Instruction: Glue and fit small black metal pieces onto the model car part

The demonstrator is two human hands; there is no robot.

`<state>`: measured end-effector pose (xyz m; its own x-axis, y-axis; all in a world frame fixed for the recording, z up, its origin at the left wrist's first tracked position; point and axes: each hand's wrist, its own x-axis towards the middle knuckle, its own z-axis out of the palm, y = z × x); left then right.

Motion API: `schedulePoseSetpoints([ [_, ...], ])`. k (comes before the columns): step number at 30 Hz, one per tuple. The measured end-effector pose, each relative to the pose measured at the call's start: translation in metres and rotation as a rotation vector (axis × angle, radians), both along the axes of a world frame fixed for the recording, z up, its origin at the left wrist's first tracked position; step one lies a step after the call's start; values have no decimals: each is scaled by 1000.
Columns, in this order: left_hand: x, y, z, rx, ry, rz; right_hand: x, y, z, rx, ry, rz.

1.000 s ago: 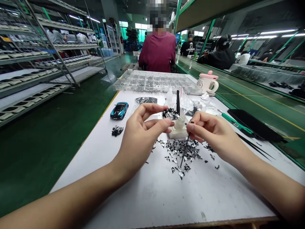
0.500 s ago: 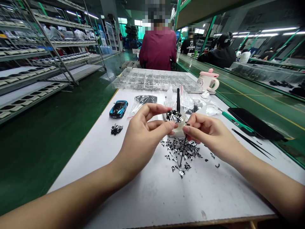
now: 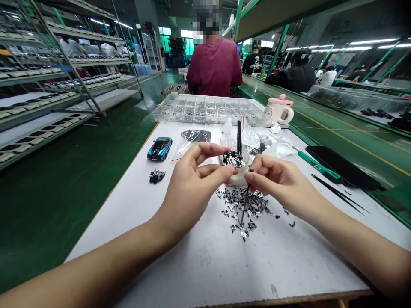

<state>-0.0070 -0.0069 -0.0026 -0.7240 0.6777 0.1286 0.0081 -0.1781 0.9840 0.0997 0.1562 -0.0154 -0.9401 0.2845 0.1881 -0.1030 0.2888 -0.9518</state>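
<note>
My left hand [image 3: 189, 184] pinches a small black-and-silver part [image 3: 233, 160] between thumb and fingertips, above the middle of the table. Close beside it, on the right, my right hand [image 3: 276, 177] is closed on a thin dark rod [image 3: 245, 203], whose lower end points down at the loose pieces. Whether the rod is a tool such as tweezers, I cannot tell. Beneath both hands lies a scattered pile of small black-and-silver pieces [image 3: 253, 202]. Just behind the held part stands a whitish block-like holder [image 3: 239, 180], partly hidden, with a black upright handle [image 3: 239, 137] near it.
A blue toy car [image 3: 159, 149] and a small cluster of dark pieces [image 3: 157, 176] lie left. A compartmented clear tray [image 3: 205, 119] and a pink-lidded mug [image 3: 278, 112] stand at the back. Right are a green-handled tool [image 3: 317, 166], black tweezers [image 3: 337, 192] and a black case [image 3: 343, 167].
Both hands keep their grips and have hardly moved. The right hand and its rod sit very slightly further left and lower. The view has shifted a little.
</note>
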Motion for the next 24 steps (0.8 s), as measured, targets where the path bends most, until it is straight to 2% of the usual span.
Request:
schedulePoseSetpoints([
  [3,-2,-1,-1,-9,4,25,2,7,1,74,114,-93],
  [8,-9,-2,-2,-6,5,50,6,21,12,244,560,-443],
  [10,-11,-2,-3,-1,4,54,3,23,13,314,640,-502],
  [12,-11,-1,-3,2,2,56,-2,24,12,381,626,-510],
  [15,-10,-1,-4,1,0,57,-7,25,8,501,426,-413],
  [18,-9,0,-3,5,-5,59,-1,21,6,615,196,-250],
  [22,-8,1,-3,15,-12,59,16,5,2,703,-104,208],
  [24,-7,1,-2,17,-19,56,18,-1,-1,727,-222,349],
])
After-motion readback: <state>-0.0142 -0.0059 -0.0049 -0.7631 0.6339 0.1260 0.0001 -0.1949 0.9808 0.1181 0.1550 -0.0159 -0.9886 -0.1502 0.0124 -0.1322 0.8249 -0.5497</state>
